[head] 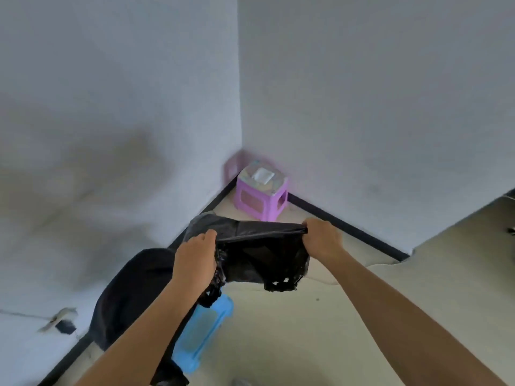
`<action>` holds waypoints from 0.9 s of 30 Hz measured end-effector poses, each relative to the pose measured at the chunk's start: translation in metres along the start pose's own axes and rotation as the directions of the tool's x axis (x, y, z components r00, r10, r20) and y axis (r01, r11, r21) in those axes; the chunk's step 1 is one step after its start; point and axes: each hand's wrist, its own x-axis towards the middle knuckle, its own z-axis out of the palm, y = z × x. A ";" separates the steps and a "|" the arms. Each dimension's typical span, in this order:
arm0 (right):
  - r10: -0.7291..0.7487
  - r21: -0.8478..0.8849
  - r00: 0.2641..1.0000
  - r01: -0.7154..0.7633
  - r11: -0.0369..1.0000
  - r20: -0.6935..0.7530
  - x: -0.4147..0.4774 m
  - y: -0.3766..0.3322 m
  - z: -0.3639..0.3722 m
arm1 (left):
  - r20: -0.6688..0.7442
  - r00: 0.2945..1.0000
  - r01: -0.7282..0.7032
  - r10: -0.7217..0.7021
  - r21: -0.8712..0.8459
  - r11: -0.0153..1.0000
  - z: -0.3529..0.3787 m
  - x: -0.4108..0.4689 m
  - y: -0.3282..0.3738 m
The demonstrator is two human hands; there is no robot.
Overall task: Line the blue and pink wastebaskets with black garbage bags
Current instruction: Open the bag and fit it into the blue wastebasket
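Both my hands hold a black garbage bag (262,254) up in the air, its top edge stretched between them. My left hand (196,259) grips the bag's left side and my right hand (320,238) pinches its right corner. Below my left forearm stands the blue wastebasket (204,330), with a black bag (133,296) draped over its top and left side. A pink wastebasket (260,195) with a patterned top and a white patch sits in the room's corner, beyond the held bag.
White walls meet in the corner, with a dark baseboard (348,224) along the floor. A small dark object and a cable (64,324) lie at the left wall's foot. The beige floor (306,330) spreads out to the right.
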 end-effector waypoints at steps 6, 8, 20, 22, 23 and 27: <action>0.308 0.339 0.940 -0.246 0.908 -0.144 -0.090 0.185 -0.097 | -0.090 0.950 -0.308 0.298 -0.118 0.944 -0.034 0.024 0.202; 0.353 0.332 0.919 -0.282 0.900 -0.176 -0.133 0.256 -0.121 | -0.143 0.896 -0.439 0.422 -0.126 0.890 -0.040 0.017 0.282; 0.775 0.396 0.577 -0.669 0.629 -0.256 -0.430 0.634 -0.127 | -0.160 0.554 -0.805 0.817 -0.352 0.477 0.028 -0.171 0.727; 0.836 0.459 0.524 -0.709 0.535 -0.164 -0.474 0.675 -0.119 | -0.103 0.453 -0.851 0.886 -0.347 0.395 0.045 -0.207 0.780; 0.853 0.454 0.505 -0.735 0.504 -0.129 -0.496 0.696 -0.114 | -0.086 0.386 -0.877 0.918 -0.344 0.336 0.053 -0.225 0.807; 0.908 0.366 0.406 -0.833 0.414 -0.103 -0.568 0.784 -0.094 | -0.061 0.169 -0.923 0.984 -0.360 0.136 0.091 -0.281 0.912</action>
